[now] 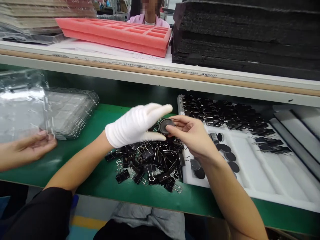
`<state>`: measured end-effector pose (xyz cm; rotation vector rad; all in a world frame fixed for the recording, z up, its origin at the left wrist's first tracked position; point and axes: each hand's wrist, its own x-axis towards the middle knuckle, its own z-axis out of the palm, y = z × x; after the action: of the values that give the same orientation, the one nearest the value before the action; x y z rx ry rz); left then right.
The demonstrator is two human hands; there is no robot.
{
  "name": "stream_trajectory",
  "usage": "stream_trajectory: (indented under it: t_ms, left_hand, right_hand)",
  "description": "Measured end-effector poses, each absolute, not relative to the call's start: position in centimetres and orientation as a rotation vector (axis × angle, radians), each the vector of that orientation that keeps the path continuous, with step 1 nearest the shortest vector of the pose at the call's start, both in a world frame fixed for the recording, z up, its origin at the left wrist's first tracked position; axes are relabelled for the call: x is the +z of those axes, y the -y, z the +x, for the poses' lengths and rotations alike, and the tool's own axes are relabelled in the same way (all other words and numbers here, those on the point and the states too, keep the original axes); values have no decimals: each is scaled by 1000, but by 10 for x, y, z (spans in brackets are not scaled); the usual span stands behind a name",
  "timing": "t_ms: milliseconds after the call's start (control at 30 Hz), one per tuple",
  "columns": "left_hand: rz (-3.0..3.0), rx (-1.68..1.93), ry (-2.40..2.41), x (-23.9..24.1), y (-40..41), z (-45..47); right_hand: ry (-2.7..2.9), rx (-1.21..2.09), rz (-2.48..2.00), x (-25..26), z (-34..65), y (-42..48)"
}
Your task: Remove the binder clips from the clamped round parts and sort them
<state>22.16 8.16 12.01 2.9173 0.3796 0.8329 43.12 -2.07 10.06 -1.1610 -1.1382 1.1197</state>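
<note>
A round disc (166,125) is pinched at its rim by the closed fingers of the bare right hand (192,135), above the pile of binder clips (150,163) on the bench (100,180); the gloved left hand (136,125) is held open beside it. An edge-only grip is advised. More discs (228,156) and rows of clips (220,111) are held in the white tray (262,173), right.

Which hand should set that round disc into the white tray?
Right, probably. The right hand pinches the disc and sits over the left edge of the white tray; the gloved left hand is over the clip pile, farther from it.
</note>
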Motion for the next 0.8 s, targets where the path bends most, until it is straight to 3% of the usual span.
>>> stream_trajectory:
  t_ms: [67, 233, 367, 800]
  left_hand:
    - [2898, 711, -585, 124, -91, 215]
    - [2921, 10, -855, 104, -115, 211]
    - [2897, -255, -944, 81, -123, 223]
    - [3205, -189, -639, 76, -130, 224]
  right_hand:
    - [1007, 1125, -1149, 103, 436, 19]
    - [942, 1180, -1147, 106, 446, 17]
    - [958, 1201, -1146, 108, 443, 18]
    - [1050, 1211, -1174, 113, 450, 22]
